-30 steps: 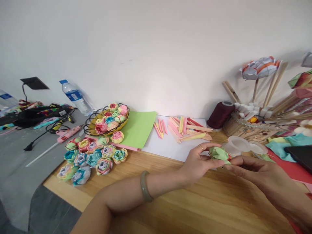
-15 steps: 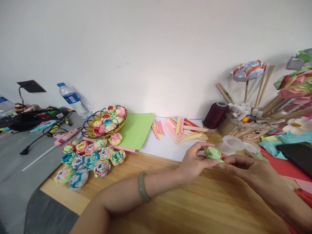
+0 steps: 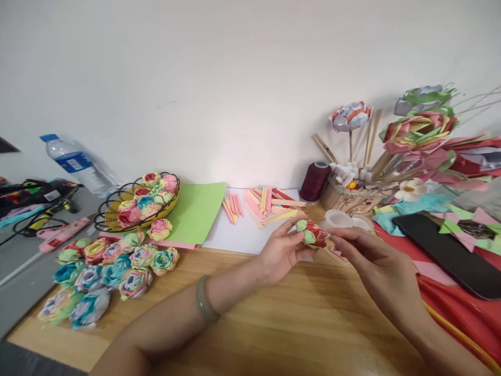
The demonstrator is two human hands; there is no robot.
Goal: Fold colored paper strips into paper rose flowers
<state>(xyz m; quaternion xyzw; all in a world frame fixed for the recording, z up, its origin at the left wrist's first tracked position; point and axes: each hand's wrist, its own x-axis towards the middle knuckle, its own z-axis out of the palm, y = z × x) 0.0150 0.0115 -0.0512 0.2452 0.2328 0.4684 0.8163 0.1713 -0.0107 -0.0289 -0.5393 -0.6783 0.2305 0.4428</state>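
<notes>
A small paper flower (image 3: 313, 235), with green and red folded petals, lies sideways between my hands above the table. My left hand (image 3: 282, 248) holds its green end, thumb and fingers around it. At the flower's narrow right end, the thumb and fingertips of my right hand (image 3: 370, 258) are pinched together. Whether they also grip a thread there is too small to tell. Folded paper strips (image 3: 270, 203) in pink, yellow and red lie on a white sheet (image 3: 230, 237) just behind my left hand. Clear round plastic spools (image 3: 338, 218) stand behind my right fingers.
On the left are several finished paper flowers (image 3: 117, 269), a yellow basket (image 3: 111, 211) of more, a water bottle (image 3: 76, 164) and a pink glue gun (image 3: 62, 235). A maroon thread cone (image 3: 315, 180), a wooden holder (image 3: 348, 196) and a black phone (image 3: 450, 256) are on the right.
The flower has turned in my hands, so its red petals now show and its green end points left. My right hand has shifted to its narrow end. The view has swung right.
</notes>
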